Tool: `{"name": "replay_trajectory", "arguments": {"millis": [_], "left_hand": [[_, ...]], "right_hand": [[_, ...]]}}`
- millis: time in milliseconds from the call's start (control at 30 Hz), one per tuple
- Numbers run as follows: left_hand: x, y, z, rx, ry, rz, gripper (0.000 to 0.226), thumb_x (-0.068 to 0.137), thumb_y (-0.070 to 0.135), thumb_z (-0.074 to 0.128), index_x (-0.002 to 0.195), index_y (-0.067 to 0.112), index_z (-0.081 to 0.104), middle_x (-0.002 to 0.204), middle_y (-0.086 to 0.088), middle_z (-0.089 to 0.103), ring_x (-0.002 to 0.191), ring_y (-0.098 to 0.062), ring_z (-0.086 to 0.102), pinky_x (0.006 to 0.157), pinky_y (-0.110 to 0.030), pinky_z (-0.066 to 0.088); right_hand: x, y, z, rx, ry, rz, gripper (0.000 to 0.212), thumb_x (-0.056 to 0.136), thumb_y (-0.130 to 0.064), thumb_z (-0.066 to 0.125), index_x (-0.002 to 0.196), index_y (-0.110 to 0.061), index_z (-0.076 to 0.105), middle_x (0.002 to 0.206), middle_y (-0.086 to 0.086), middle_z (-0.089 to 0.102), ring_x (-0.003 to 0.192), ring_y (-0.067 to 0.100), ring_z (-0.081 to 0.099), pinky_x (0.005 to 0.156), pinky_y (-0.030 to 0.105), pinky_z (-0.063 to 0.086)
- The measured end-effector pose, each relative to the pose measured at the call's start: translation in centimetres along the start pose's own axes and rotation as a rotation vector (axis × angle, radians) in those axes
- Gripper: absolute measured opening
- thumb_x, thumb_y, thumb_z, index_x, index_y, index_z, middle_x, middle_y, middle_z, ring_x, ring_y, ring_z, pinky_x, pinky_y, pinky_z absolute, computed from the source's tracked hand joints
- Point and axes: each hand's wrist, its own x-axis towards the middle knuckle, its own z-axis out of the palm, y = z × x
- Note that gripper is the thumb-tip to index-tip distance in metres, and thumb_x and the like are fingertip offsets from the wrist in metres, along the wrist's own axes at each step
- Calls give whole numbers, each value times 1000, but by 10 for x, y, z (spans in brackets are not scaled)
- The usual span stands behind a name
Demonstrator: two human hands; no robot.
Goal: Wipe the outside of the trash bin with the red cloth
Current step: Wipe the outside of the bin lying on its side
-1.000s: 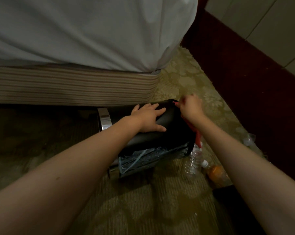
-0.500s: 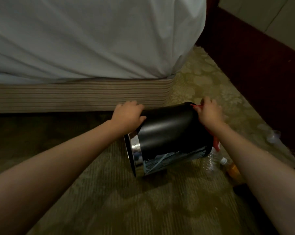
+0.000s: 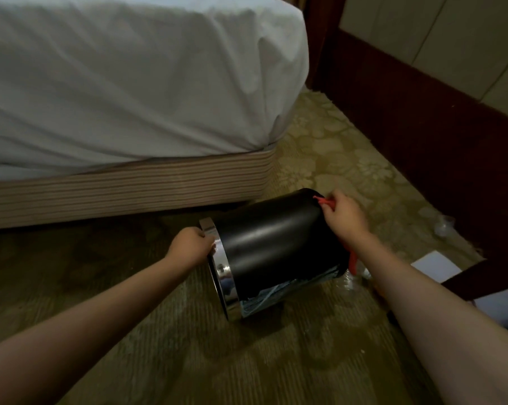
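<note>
A black trash bin [image 3: 267,247] with a chrome rim lies on its side on the carpet, rim toward the left. A bluish liner shows along its lower side. My left hand [image 3: 192,245] grips the chrome rim. My right hand [image 3: 344,217] holds the red cloth [image 3: 324,201] against the bin's far right end; more of the cloth hangs down below my wrist, and most of it is hidden by my hand and the bin.
A bed with a white sheet [image 3: 130,83] and striped base [image 3: 130,188] stands just behind the bin. Dark wooden furniture [image 3: 436,135] runs along the right. Plastic bottles [image 3: 349,282] lie by the bin's right end, crumpled plastic [image 3: 444,226] and a white sheet of paper [image 3: 435,266] farther right.
My left hand left the bin's side and took the chrome rim. The bin turned, its rim swinging toward me. My right hand stayed at the far end with the cloth.
</note>
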Motion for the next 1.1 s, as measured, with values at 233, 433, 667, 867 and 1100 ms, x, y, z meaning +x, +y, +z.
{"name": "replay_trajectory", "arguments": {"millis": [233,433,667,867,1100], "left_hand": [[-19,-4,11,-81,5,-8,16,88,4,48,78,6,61,80,-17,64,76,-31,60,72,-38,49],[-35,-21,-13,-99,-49,-43,23,90,19,55,80,0,64,75,-18,67,71,-30,63,73,-44,53],[-38,-44,-57,-10,-62,-177,34,94,26,52,68,4,57,55,-6,54,51,-17,52,47,-24,40],[-41,-39,-62,991,-94,266,59,92,51,41,143,25,30,146,-7,34,131,-26,37,103,-40,35],[-32,-33,-33,935,-443,386,62,97,48,30,149,28,4,158,5,4,143,-17,17,111,-33,24]], "right_hand": [[-20,3,-3,69,8,51,19,90,-19,53,105,-8,49,103,18,58,97,37,56,83,48,47],[-49,-1,4,6,-48,43,21,90,-21,53,103,-6,45,102,22,60,98,40,56,76,38,43],[-63,-37,15,-158,-306,33,27,90,-28,52,106,-8,45,111,20,60,105,38,56,77,36,43],[-76,-55,16,-202,-238,-192,31,92,-35,52,113,-12,53,113,13,51,105,33,52,86,41,47],[-91,-49,6,-257,-69,-571,27,94,-34,51,110,-17,65,105,6,52,100,25,47,83,39,43]]}}
